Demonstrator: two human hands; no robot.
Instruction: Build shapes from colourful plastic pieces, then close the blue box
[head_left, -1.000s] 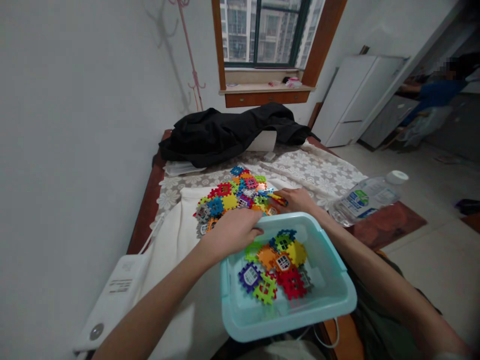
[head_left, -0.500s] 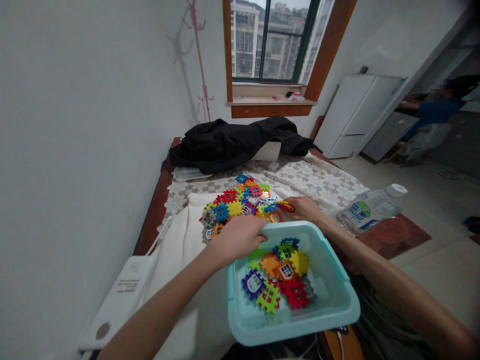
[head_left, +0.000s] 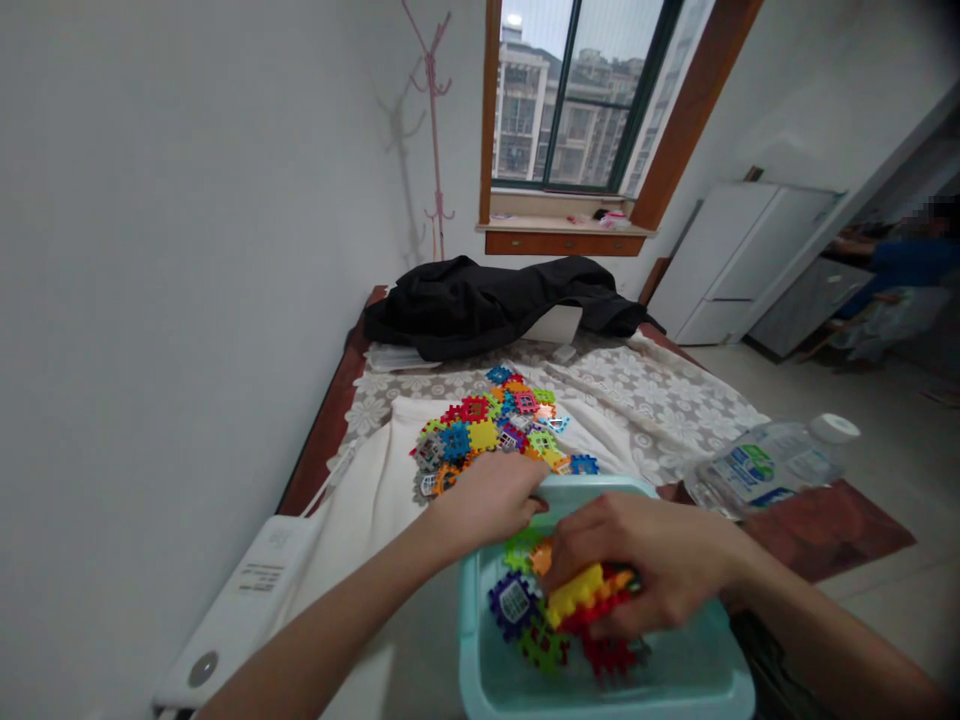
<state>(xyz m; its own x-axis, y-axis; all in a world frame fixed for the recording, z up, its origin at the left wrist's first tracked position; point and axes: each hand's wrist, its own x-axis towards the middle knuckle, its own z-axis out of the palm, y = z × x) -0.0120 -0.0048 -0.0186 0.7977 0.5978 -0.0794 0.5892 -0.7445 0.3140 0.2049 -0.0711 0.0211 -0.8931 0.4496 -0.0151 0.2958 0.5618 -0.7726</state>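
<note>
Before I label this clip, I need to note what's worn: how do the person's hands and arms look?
The left hand and right hand are ungloved. The left forearm and right forearm show no sleeve, watch or markings. Some fingers are hidden, so rings can't be ruled out.

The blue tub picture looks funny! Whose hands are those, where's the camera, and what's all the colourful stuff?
There's no robot here: these are a person's two bare hands. The camera sits on that person's head, looking forward and down. The left hand grips the far rim of the blue tub. The right hand, inside the tub, holds yellow and red pieces with toothed edges. A colourful pile of similar pieces lies on a white cloth. Behind it is black fabric.
</note>
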